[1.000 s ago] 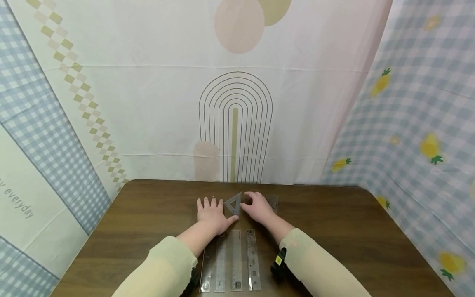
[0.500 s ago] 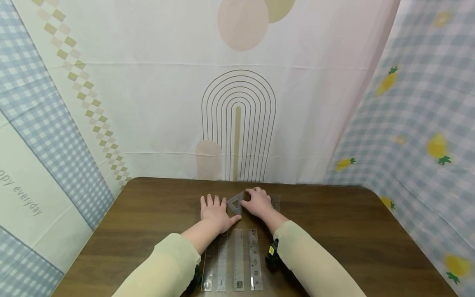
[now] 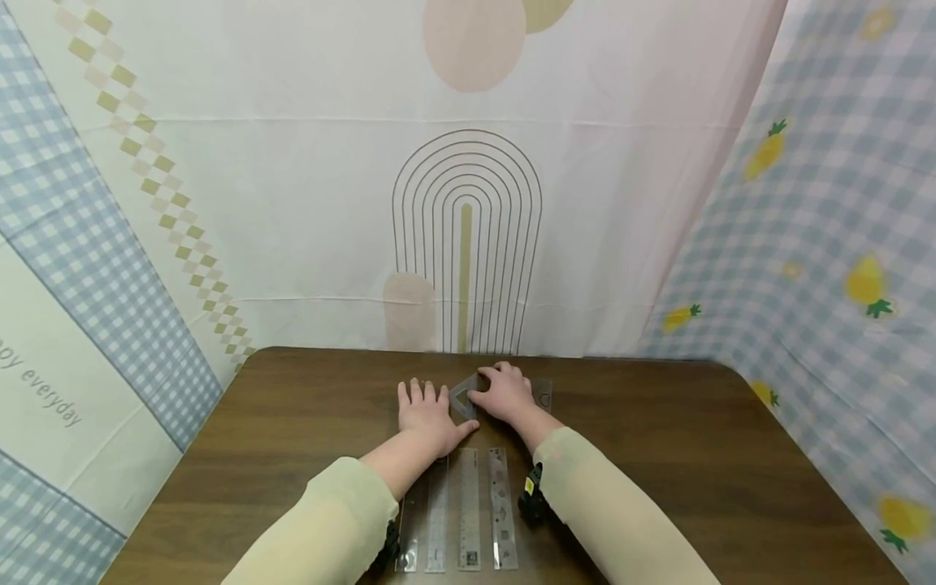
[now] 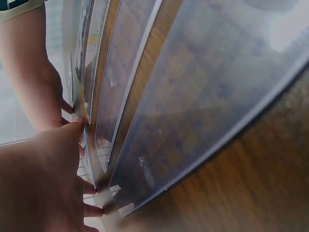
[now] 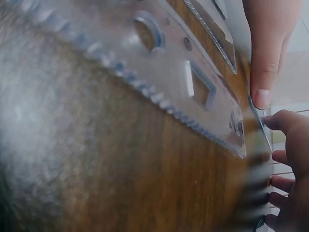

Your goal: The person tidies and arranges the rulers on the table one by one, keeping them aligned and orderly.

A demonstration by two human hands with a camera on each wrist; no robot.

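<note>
A small translucent grey set square [image 3: 461, 396] lies near the back of the table, between my two hands. My right hand [image 3: 507, 396] has its thumb and index finger at the right side of the set square, partly covering it. On the other side my left hand [image 3: 424, 421] lies palm down with fingers spread, its thumb stretched to just below the set square. Behind the right hand a clear plastic piece [image 3: 543, 393] with a round cutout is partly hidden. Below the hands, several clear rulers [image 3: 469, 508] lie side by side; the left forearm hides some of the leftmost.
The brown wooden table [image 3: 651, 455] ends at a patterned white cloth [image 3: 322, 219] hung behind it. A checked cloth [image 3: 804, 211] with pineapples hangs on the right. In the right wrist view, a clear wavy-edged ruler [image 5: 169, 63] with shaped cutouts lies close to the camera.
My right hand has shifted slightly left onto the right side of the set square, which has turned a little. The left hand stays spread beside it.
</note>
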